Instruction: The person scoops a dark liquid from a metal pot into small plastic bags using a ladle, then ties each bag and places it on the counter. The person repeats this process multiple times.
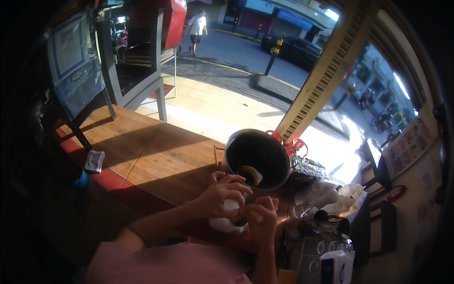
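Both hands meet in front of my chest, just on the near side of a large dark pot point(260, 152). My left hand point(227, 197) curls around a small whitish, partly see-through item point(232, 204), possibly thin plastic. Close beside it, the bent fingers of my right hand point(262, 214) come to the item's edge; what they pinch is hidden. Under the hands lies another pale white thing point(225, 226), too blurred to name. Inside the pot a rounded brown and white shape point(250, 175) shows near the close wall.
A wood-patterned tabletop point(152, 145) with a red edge extends left, bearing a folded cloth point(94, 161). Squeeze bottles point(342, 206), dark metal cups point(324, 222), glasses point(331, 246) and a tissue pack point(337, 266) stand at right. A pedestrian point(197, 30) walks on the street outside.
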The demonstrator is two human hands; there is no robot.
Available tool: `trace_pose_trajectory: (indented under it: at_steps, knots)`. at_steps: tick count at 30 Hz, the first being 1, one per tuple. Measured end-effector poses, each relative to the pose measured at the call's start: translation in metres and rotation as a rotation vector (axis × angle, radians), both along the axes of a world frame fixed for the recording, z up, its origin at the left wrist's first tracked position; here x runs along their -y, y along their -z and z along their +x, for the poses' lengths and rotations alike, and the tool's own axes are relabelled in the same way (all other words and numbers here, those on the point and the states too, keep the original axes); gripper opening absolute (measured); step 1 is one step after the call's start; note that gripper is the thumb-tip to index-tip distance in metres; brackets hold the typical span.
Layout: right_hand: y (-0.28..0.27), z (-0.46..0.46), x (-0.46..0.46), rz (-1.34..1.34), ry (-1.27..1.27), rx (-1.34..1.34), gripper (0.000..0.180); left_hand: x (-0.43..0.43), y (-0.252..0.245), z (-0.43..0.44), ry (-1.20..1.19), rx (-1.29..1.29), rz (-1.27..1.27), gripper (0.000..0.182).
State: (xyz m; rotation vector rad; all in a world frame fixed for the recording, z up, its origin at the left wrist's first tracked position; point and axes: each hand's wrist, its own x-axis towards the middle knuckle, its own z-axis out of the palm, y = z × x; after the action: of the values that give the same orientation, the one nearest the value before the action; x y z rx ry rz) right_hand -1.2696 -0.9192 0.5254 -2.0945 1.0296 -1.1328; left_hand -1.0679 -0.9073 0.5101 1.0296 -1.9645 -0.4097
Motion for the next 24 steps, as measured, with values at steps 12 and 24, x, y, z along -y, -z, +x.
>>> trace_pose_trajectory:
  at_steps: [12,24]
  knots:
    - [0.003,0.032,-0.003,-0.216,-0.107,-0.104,0.009,-0.016,0.031,-0.004,0.173,-1.273,0.962,0.017]
    - [0.021,0.037,0.002,0.187,-0.238,0.112,0.009,-0.006,0.031,0.006,-0.161,-0.987,0.807,0.013]
